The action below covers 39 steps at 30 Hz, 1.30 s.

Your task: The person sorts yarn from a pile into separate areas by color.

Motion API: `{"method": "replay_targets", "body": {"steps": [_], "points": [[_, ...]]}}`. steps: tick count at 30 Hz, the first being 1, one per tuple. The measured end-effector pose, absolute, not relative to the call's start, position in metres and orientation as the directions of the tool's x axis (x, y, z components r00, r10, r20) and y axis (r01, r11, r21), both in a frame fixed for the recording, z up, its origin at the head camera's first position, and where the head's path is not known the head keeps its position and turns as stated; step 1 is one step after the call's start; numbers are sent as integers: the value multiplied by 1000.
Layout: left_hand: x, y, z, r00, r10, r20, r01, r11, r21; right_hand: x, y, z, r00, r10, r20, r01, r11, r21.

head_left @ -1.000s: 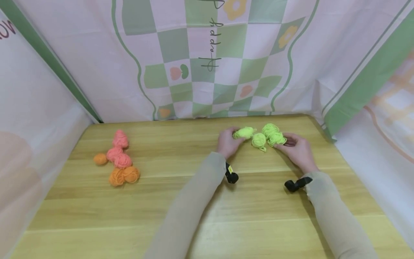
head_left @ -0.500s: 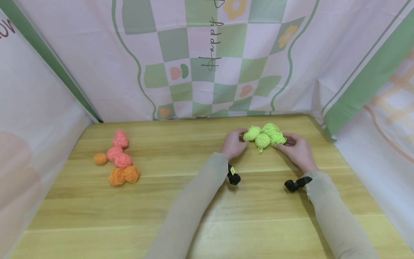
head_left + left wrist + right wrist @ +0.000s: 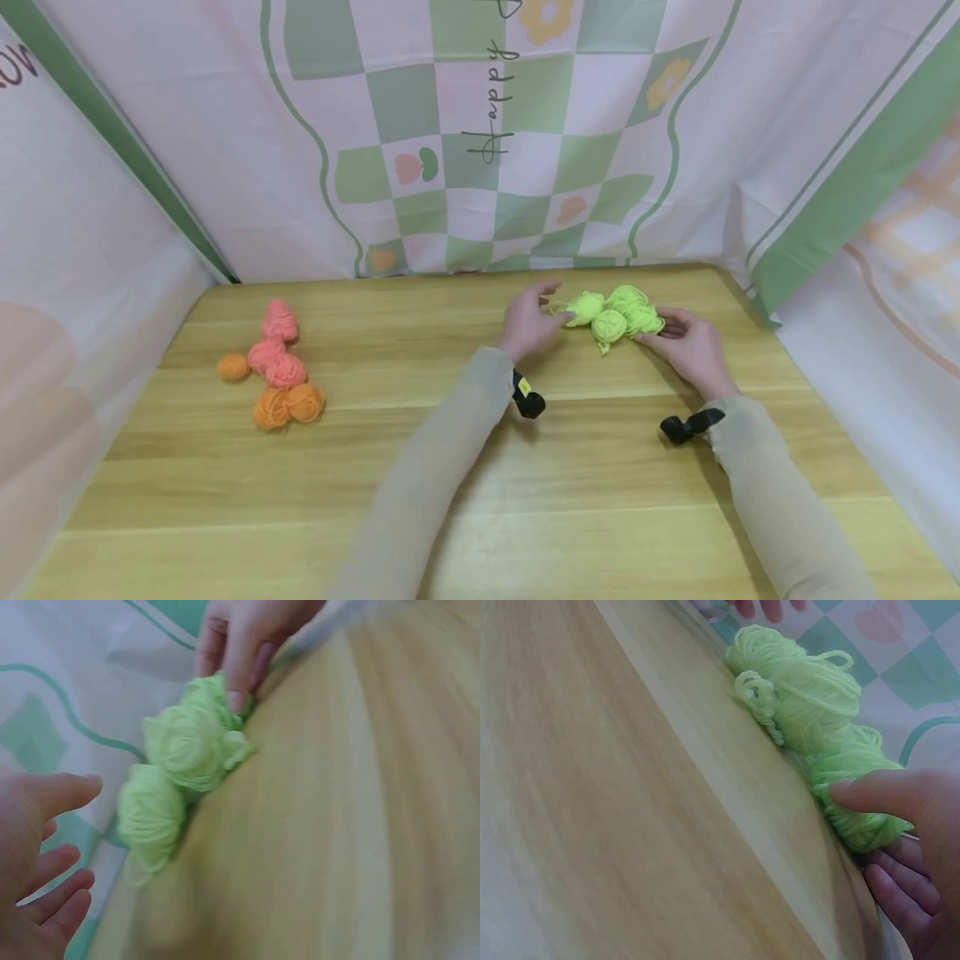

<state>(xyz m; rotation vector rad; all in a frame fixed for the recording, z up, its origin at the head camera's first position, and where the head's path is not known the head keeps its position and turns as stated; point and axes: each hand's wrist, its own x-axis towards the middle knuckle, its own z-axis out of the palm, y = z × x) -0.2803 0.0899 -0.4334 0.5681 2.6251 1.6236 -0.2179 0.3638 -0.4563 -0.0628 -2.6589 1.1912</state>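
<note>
Several yellow-green yarn balls lie bunched together near the table's back right. At the bunch's left end is an oval ball [image 3: 586,308], with a round ball [image 3: 608,326] in front and a looser ball [image 3: 859,814] at the right end. My left hand [image 3: 527,323] is beside the oval ball, its fingers spread; the left wrist view has them apart from the yarn. With my right hand [image 3: 693,346] I hold the right-end ball, thumb on its near side and fingers behind it.
On the left of the wooden table [image 3: 405,367] sit several pink yarn balls [image 3: 276,358] in a row. Orange yarn balls [image 3: 288,406] touch their front, and another orange ball [image 3: 233,367] sits to their left. A printed cloth [image 3: 465,200] hangs along the back edge.
My left hand moved the oval ball right against the others, then let go and drew back left with fingers spread. My right hand stayed at the right end.
</note>
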Motion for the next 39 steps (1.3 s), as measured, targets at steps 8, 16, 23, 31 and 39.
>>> {"method": "replay_targets", "body": {"steps": [8,16,23,31,39], "points": [[-284,65,-412,-918,276,284,362,298,883,-218,364,-456,-973,121,198,-69,664,-745],[-284,38,-394,-901,243,358,413,233,881,-216,364,-452,-978,119,168,-48,664,-747],[-281,11,-378,-882,216,420,462,212,861,-216,364,-449,-981,92,170,-66,666,-743],[-273,-28,-366,-880,163,447,474,214,854,-211,362,-439,-988,64,142,-67,650,-757],[-270,-67,-370,-869,116,481,494,245,834,-210,360,-425,-991,49,122,-63,640,-766]]}}
